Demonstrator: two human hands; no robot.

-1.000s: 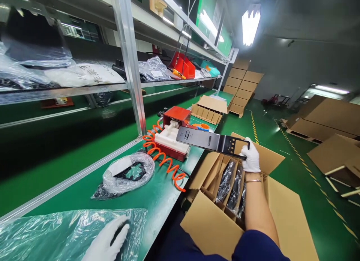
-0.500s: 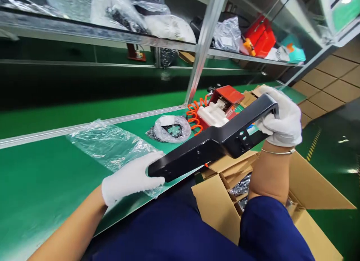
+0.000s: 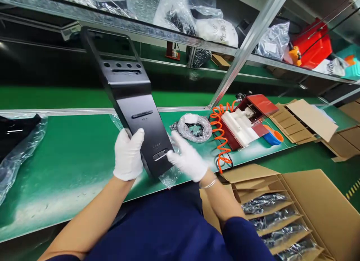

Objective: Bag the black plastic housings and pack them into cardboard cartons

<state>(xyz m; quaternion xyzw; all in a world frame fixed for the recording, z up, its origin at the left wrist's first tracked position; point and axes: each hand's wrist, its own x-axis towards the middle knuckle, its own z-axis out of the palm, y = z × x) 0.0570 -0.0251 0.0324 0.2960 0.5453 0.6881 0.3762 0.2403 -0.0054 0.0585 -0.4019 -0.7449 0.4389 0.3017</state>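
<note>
Since the earlier frame the long black plastic panel with a handle loop (image 3: pixel 128 99) has swung from lying flat across the lap to standing near upright, handle end at 12 o'clock, lower end at 6. Right hand (image 3: pixel 189 161) has left the handle and now sits at the panel's lower right edge, fingers spread, only the tips touching — open, no clasp. Left hand (image 3: pixel 128 156) is closed around the lower left edge and carries the weight.

Panel face with its slots and round holes is turned to the camera; reads as an inspection pose.

Under it, a clear plastic bag (image 3: pixel 168 174) on the green desk (image 3: pixel 70 156). At 3 o'clock: orange coiled air hose (image 3: pixel 219 139), red-and-white fixture (image 3: pixel 244 122). At 5 o'clock: open cardboard carton (image 3: pixel 317 201) of bagged parts.
</note>
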